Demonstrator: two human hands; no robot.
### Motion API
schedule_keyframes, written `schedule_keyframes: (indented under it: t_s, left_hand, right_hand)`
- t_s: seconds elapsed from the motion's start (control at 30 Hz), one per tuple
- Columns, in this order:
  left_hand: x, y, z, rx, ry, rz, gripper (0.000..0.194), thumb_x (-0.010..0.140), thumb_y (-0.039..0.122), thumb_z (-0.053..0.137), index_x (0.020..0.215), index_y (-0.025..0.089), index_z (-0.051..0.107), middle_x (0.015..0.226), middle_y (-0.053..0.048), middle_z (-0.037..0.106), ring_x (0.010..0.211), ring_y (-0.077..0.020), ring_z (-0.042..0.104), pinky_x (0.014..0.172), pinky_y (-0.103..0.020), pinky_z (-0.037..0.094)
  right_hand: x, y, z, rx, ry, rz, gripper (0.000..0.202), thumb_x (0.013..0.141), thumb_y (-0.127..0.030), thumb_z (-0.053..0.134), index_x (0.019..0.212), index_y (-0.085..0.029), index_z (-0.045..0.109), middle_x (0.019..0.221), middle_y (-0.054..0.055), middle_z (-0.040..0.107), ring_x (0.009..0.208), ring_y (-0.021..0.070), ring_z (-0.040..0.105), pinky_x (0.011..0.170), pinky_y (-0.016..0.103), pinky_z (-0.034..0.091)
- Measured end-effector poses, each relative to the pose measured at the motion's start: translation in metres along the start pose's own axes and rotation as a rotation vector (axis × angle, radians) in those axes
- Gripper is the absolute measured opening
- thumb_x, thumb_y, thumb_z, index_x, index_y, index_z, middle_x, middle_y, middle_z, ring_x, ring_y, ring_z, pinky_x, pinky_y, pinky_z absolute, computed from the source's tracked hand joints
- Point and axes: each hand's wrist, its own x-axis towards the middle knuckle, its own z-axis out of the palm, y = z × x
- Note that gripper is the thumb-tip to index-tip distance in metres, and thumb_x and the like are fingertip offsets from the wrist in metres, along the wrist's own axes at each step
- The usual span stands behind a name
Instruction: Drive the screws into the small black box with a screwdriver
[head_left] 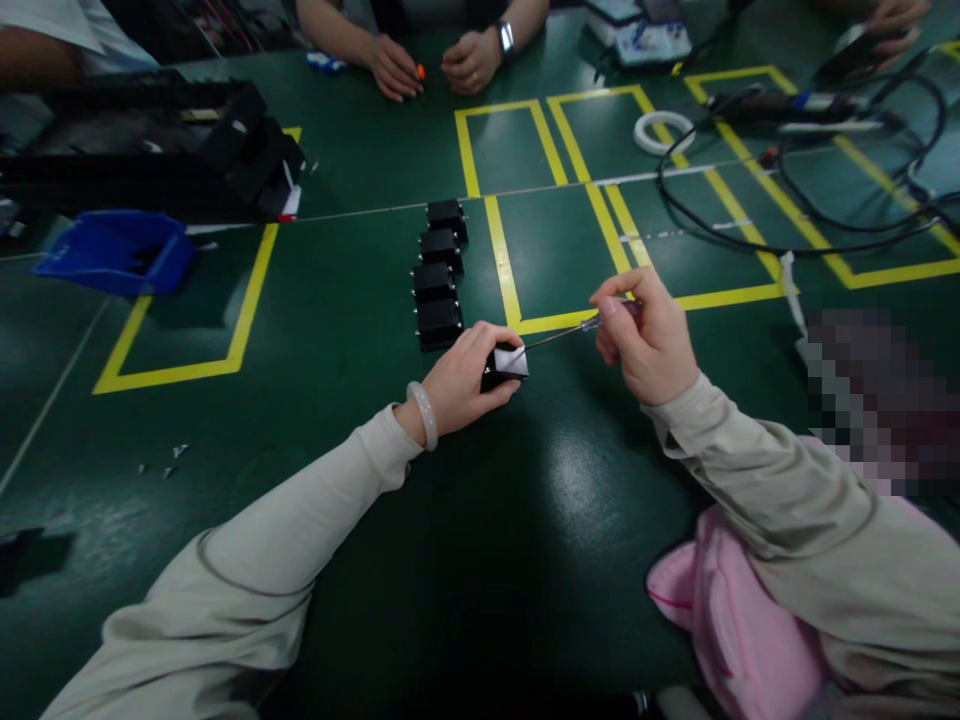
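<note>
A small black box with a pale top (512,361) rests on the green table, and my left hand (466,380) grips it between thumb and fingers. My right hand (649,335) is closed around the handle of a thin screwdriver (559,336), held nearly level. Its shaft points left, and the tip meets the pale top of the box or lies just over it. Several similar black boxes (439,318) stand in a column just beyond my left hand, with small metal bits on their sides.
A blue bin (120,250) and stacked black trays (150,150) stand at the left. Small screws (178,451) lie nearer. White tape roll (664,132) and black cables (825,240) are at the right. Another person's hands (396,68) rest across the table. Something pink (750,620) lies under my right arm.
</note>
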Motion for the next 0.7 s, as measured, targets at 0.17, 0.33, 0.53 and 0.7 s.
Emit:
schedule_keyframes:
  t_s: [0.17,0.33,0.53,0.7]
  left_hand:
    - [0.0003,0.0000,-0.0002,0.001,0.001,-0.005,0.035,0.088,0.020,0.065,0.119,0.017,0.051,0.114,-0.009,0.059,0.104,-0.0232,0.058,0.092,-0.039,0.050]
    - [0.0005,-0.0004,-0.0003,0.005,-0.003,-0.003,0.034,0.088,0.020,0.064,0.119,0.017,0.051,0.114,-0.009,0.059,0.104,-0.0232,0.058,0.092,-0.040,0.050]
    - [0.0003,-0.0002,-0.0004,0.001,-0.011,-0.022,0.035,0.087,0.020,0.065,0.119,0.018,0.050,0.115,-0.009,0.059,0.106,-0.0231,0.058,0.093,-0.040,0.050]
    - [-0.0001,-0.0001,-0.0006,-0.002,-0.011,-0.018,0.035,0.088,0.022,0.065,0.119,0.018,0.051,0.115,-0.008,0.059,0.105,-0.0230,0.058,0.093,-0.039,0.050]
  right_hand:
    - [0.0004,0.0013,-0.0004,-0.017,-0.008,0.012,0.031,0.099,-0.050,0.054,0.084,-0.024,0.052,0.048,-0.008,0.043,0.037,0.0076,0.043,0.037,0.026,0.032]
    - [0.0007,0.0003,0.0001,0.013,-0.003,0.004,0.029,0.098,-0.051,0.056,0.089,-0.024,0.053,0.047,-0.008,0.043,0.036,0.0082,0.042,0.036,0.026,0.031]
    - [0.0015,-0.0021,-0.0002,-0.022,-0.014,0.012,0.036,0.098,-0.054,0.054,0.079,-0.024,0.050,0.045,-0.008,0.041,0.034,0.0077,0.041,0.035,0.026,0.029]
    - [0.0015,-0.0017,-0.0004,-0.001,-0.010,-0.007,0.029,0.096,-0.052,0.058,0.090,-0.024,0.052,0.048,-0.009,0.045,0.036,0.0084,0.043,0.036,0.026,0.032]
